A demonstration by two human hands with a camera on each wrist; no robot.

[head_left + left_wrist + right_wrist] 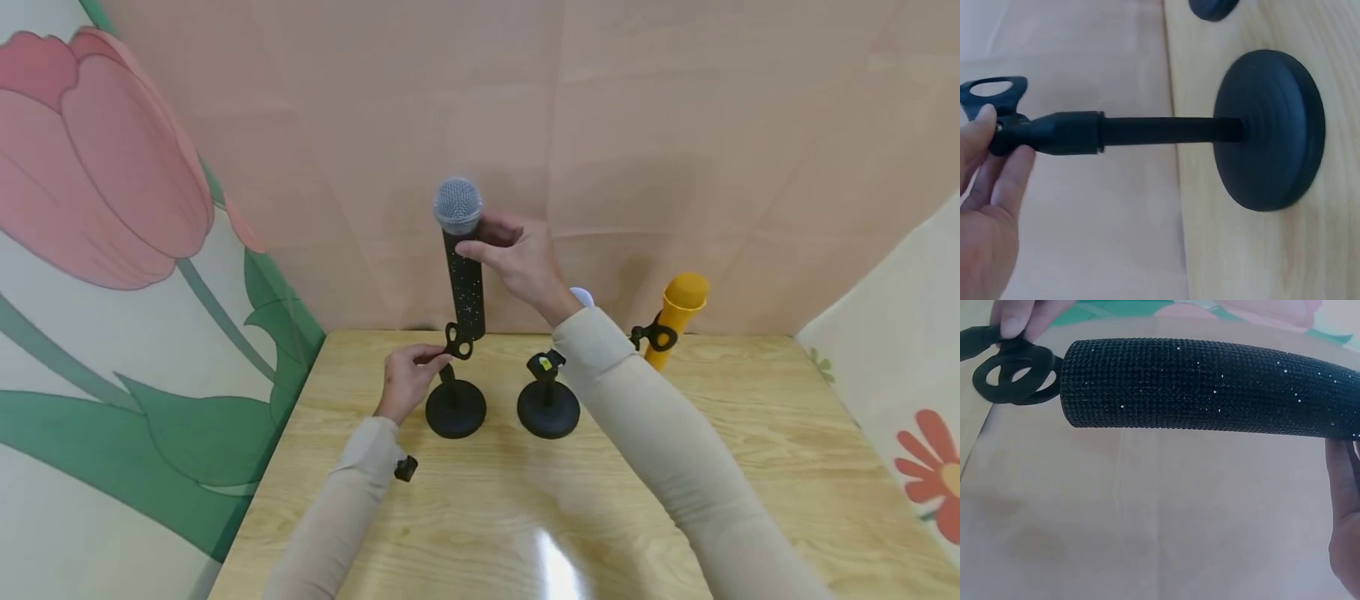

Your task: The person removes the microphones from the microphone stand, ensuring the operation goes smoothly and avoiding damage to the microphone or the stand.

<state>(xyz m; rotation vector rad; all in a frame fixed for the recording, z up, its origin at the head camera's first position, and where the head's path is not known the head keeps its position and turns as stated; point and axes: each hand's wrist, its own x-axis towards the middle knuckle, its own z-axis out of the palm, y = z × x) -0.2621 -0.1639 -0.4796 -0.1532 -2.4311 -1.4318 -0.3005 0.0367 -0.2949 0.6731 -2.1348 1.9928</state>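
My right hand pinches a sparkly black microphone just below its silver mesh head, holding it upright and slightly tilted. The microphone's lower end is right by the ringed clip of a black microphone stand; I cannot tell whether they touch. At the top of that stand, my left hand grips the clip's joint between thumb and fingers. In the left wrist view the stand's pole and round base show plainly. The right wrist view has the microphone's lower body across it, with the right hand only partly visible.
Another black stand is to the right on the wooden table. A yellow microphone sits in a clip farther right, its base hidden by my right arm. A pale rounded thing peeks out behind my right wrist. A pink curtain hangs behind.
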